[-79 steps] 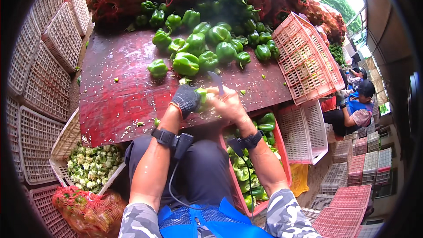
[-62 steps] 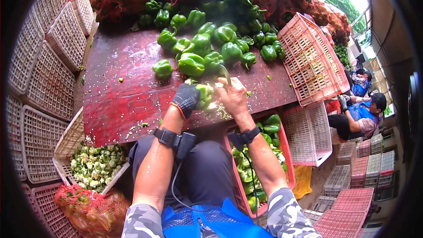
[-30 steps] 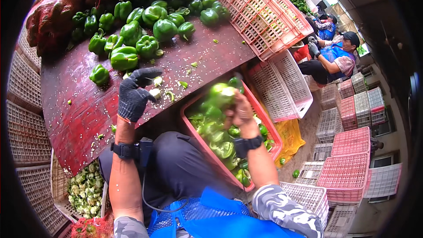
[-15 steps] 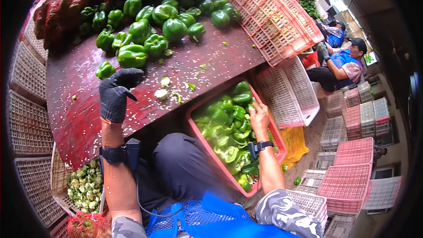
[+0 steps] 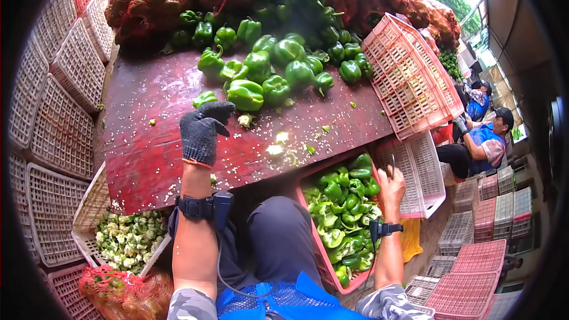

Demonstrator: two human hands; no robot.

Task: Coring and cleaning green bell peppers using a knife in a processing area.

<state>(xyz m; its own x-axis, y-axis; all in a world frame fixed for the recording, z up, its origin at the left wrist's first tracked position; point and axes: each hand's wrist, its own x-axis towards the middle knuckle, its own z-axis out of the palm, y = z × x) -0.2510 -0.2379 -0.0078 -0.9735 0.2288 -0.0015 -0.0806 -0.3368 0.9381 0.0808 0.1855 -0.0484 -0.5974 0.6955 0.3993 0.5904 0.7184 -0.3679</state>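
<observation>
My left hand (image 5: 205,132), in a dark grey knit glove, is over the near part of the red tabletop (image 5: 160,160). Its fingers bend to the right, the thumb stands apart, and nothing shows between them. Just beyond it lie a small green bell pepper (image 5: 205,99) and a larger bell pepper (image 5: 245,95), with a pale pepper core (image 5: 245,120) beside the fingertips. My bare right hand (image 5: 391,188) is closed around a thin, blade-like tool (image 5: 393,160), its handle hidden. That hand is by the right rim of a pink crate (image 5: 310,220) filled with opened green peppers (image 5: 347,201).
More whole bell peppers (image 5: 288,50) are heaped at the back before red mesh sacks (image 5: 151,3). A pink crate (image 5: 409,77) leans at the table's right edge. Pepper cores (image 5: 127,240) fill a crate at my left. Stacked crates flank both sides; a person (image 5: 487,142) sits at far right.
The view has swung, so everything sits farther right in the picture. My right hand has drawn out from over the opened peppers to the crate's right rim. My left hand stays near the whole peppers.
</observation>
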